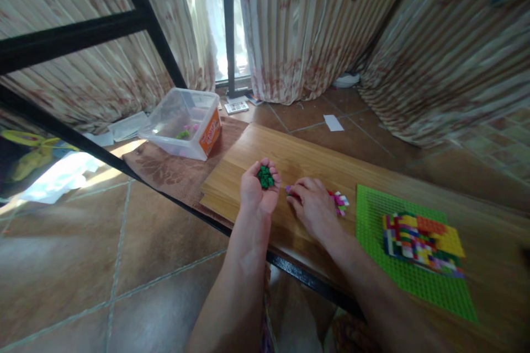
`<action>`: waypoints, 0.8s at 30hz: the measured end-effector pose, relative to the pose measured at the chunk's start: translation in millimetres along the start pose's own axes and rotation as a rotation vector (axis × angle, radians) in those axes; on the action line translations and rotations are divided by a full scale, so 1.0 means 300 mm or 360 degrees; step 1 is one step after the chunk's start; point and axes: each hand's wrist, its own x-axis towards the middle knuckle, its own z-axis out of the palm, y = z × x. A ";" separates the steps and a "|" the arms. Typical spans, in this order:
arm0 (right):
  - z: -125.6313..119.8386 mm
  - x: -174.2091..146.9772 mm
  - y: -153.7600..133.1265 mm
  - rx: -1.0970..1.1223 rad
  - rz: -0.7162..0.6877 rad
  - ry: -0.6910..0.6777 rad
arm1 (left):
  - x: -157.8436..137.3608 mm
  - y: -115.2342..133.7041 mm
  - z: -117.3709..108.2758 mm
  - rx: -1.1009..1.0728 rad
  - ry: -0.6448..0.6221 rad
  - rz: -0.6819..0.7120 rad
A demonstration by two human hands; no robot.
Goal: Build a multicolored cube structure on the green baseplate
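My left hand (pixel 260 190) is turned palm up and cupped around a small heap of dark green toy bricks (pixel 265 177). To its right, my right hand (pixel 313 204) is low over the wooden board, its fingers bent and thumb and fingertips closed on a small purple toy brick (pixel 288 190). Whether more pieces lie under those fingers is hidden. Pink, red and white toy bricks (pixel 341 203) lie loose on the board just beyond the right hand's knuckles, partly covered by it.
On the right of the wooden board (pixel 265 140), a green baseplate (pixel 370 226) carries a multicoloured brick build (pixel 418 242). A clear plastic bin (pixel 178 146) with an orange label and a few pieces inside stands at the left on a brown cloth (pixel 165 174). Black metal bars (pixel 153 38) cross the left side.
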 end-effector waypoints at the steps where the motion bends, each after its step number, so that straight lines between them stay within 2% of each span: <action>1: -0.008 -0.001 -0.006 0.0031 0.0007 0.0012 | 0.000 0.000 0.001 0.0014 -0.0004 -0.0001; 6: -0.106 -0.070 -0.033 0.0393 0.0171 0.0191 | 0.000 -0.013 0.010 0.0088 -0.0008 -0.0025; 9: -0.184 -0.171 -0.011 0.0597 0.0241 0.0233 | -0.007 -0.044 0.020 0.0134 -0.0027 -0.0064; 11: -0.232 -0.250 0.032 0.0604 0.0322 0.0307 | -0.019 -0.084 0.028 0.0183 -0.0055 -0.0104; 13: -0.276 -0.326 0.099 0.0561 0.0452 0.0433 | -0.038 -0.142 0.034 0.0243 -0.0080 -0.0198; 16: -0.341 -0.426 0.221 0.0436 0.0655 0.0733 | -0.079 -0.259 0.039 0.0364 -0.0149 -0.0424; 18: -0.376 -0.484 0.297 0.0301 0.0739 0.0833 | -0.108 -0.343 0.040 0.0439 -0.0209 -0.0554; 21: -0.393 -0.551 0.375 0.0219 0.0799 0.0918 | -0.141 -0.452 0.040 0.0560 -0.0214 -0.0678; 24: -0.367 -0.583 0.411 0.0268 0.0757 0.0871 | -0.155 -0.525 0.046 0.0659 -0.0174 -0.0681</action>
